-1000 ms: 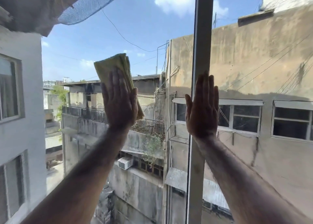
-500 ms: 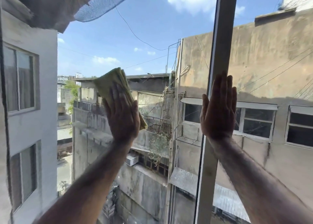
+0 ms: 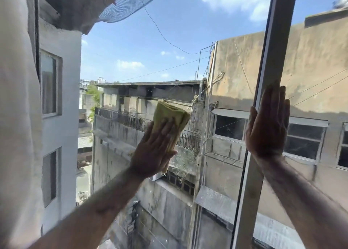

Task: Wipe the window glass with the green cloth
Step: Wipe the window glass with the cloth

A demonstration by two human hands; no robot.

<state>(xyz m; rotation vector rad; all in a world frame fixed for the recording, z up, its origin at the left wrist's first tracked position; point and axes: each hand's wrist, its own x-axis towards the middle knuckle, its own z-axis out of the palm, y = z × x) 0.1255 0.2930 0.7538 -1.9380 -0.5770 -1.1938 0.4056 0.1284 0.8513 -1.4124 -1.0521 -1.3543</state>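
Note:
The window glass [image 3: 143, 56] fills the view, with sky and grey buildings behind it. A folded green cloth [image 3: 170, 115] lies flat against the left pane near the middle. My left hand [image 3: 154, 150] presses on its lower part with fingers spread, tilted to the upper right, and covers most of it. My right hand [image 3: 267, 128] rests flat and open on the glass right of the cloth, overlapping the upright grey window frame bar [image 3: 252, 182], holding nothing.
A white curtain [image 3: 17, 116] hangs along the left edge. The frame bar splits the left pane from the right pane [image 3: 320, 60]. Both forearms reach in from the bottom corners.
My left hand has slid the cloth down and to the right on the pane and tilted rightward. The view has turned left, bringing in the curtain. My right hand stays flat at the bar.

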